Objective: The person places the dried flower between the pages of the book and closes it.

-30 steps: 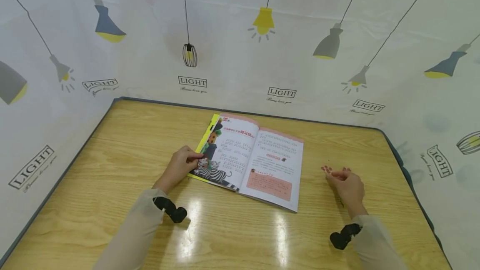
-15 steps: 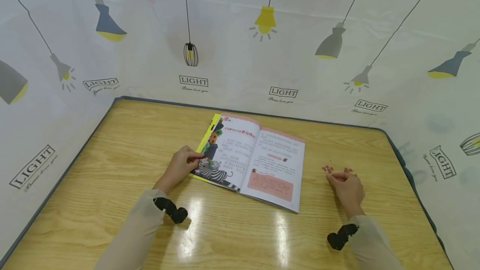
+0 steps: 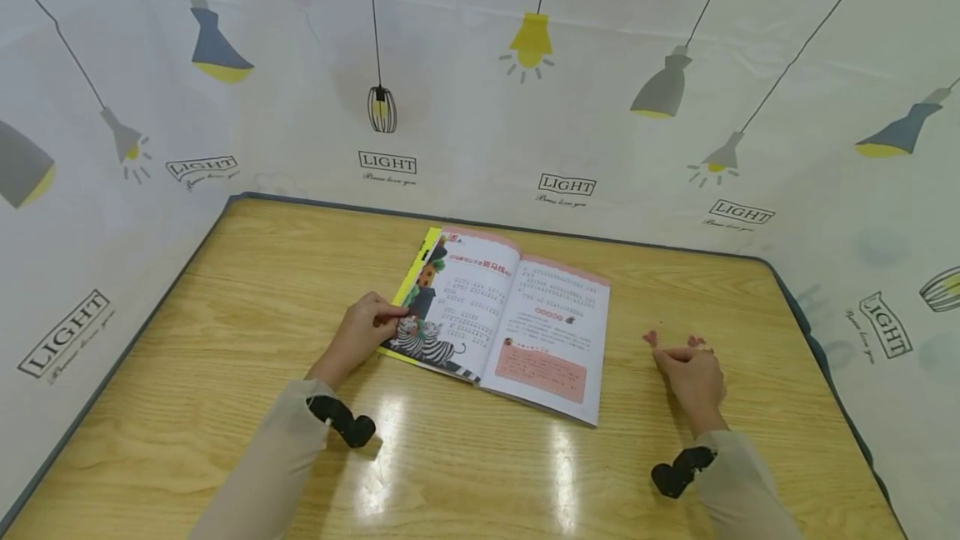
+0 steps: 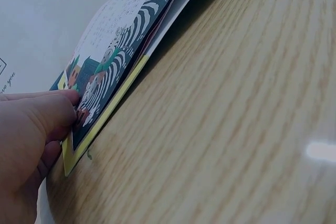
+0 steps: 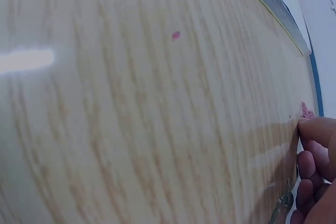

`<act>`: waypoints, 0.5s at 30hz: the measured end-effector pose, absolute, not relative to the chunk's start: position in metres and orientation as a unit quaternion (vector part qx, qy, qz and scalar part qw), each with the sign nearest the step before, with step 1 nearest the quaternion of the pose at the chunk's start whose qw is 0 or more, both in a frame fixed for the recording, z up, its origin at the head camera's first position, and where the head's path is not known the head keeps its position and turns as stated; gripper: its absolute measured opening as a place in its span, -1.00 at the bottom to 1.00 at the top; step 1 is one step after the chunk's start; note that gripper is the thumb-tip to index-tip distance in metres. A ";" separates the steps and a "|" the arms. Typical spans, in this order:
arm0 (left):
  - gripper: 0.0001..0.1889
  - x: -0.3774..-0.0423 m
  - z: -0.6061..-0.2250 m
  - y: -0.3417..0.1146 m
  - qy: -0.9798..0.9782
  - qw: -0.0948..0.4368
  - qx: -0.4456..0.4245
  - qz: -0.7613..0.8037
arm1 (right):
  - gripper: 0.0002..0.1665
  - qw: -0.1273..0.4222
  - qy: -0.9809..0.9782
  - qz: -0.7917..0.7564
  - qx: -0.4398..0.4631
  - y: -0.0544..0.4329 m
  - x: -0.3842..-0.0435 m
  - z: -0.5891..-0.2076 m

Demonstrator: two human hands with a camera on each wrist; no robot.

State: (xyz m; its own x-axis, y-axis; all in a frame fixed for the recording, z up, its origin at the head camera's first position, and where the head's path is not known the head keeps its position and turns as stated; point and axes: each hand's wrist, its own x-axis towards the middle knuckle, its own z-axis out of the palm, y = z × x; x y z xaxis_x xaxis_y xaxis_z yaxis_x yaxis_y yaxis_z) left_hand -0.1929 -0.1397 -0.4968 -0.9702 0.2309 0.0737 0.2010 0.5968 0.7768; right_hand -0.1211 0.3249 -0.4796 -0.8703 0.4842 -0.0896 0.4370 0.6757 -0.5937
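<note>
An open picture book (image 3: pixel 551 315) lies on the wooden table, zebras printed on its left page. My left hand (image 3: pixel 365 332) holds the book's left edge; in the left wrist view the thumb lies over the zebra page near the yellow cover corner, with fingers at the edge. To the right of the book, my right hand (image 3: pixel 693 377) has thumb and forefinger pinched together on what looks like a sprig of small pink flowers (image 3: pixel 650 337). More pink petals (image 3: pixel 697 342) show behind the knuckles. A greenish, stem-like piece (image 5: pixel 283 203) shows beneath the fingers in the right wrist view.
A small pink speck (image 5: pixel 176 35) lies on the wooden table (image 3: pixel 225 315). White cloth walls (image 3: pixel 457 107) printed with lamps enclose its back and sides, with a dark edge where they meet the tabletop. Black wrist cameras (image 3: pixel 682 472) sit at both cuffs.
The right hand has shifted slightly, and the pink flower piece at its fingertips has turned and looks narrower. More pink shows behind the knuckles. The left hand and book keep their positions.
</note>
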 end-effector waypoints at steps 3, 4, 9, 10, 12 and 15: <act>-0.76 -0.193 -0.497 -0.139 0.893 0.019 0.119 0.434 | -0.62 0.031 -0.912 0.319 -0.256 0.325 -0.121 -0.479; -0.76 -0.193 -0.497 -0.139 0.893 0.020 0.119 0.434 | -0.62 0.030 -0.911 0.321 -0.257 0.325 -0.120 -0.479; -0.76 -0.193 -0.496 -0.139 0.893 0.023 0.113 0.435 | -0.57 0.027 -0.905 0.333 -0.263 0.326 -0.120 -0.479; -0.76 -0.193 -0.496 -0.139 0.893 0.023 0.112 0.436 | -0.56 0.026 -0.904 0.335 -0.264 0.326 -0.120 -0.479; -0.76 -0.193 -0.496 -0.139 0.892 0.021 0.113 0.437 | -0.54 0.024 -0.901 0.340 -0.267 0.326 -0.121 -0.479; -0.76 -0.192 -0.496 -0.139 0.892 0.020 0.113 0.438 | -0.52 0.022 -0.896 0.352 -0.269 0.326 -0.122 -0.478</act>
State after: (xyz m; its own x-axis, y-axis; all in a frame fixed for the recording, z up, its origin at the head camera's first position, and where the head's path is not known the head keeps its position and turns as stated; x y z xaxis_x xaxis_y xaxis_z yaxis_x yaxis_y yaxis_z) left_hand -0.1923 -0.1392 -0.4961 -0.9738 0.2180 0.0639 0.1837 0.5903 0.7860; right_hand -0.1224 0.3256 -0.4778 -0.8543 0.4979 -0.1495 0.4664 0.6072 -0.6433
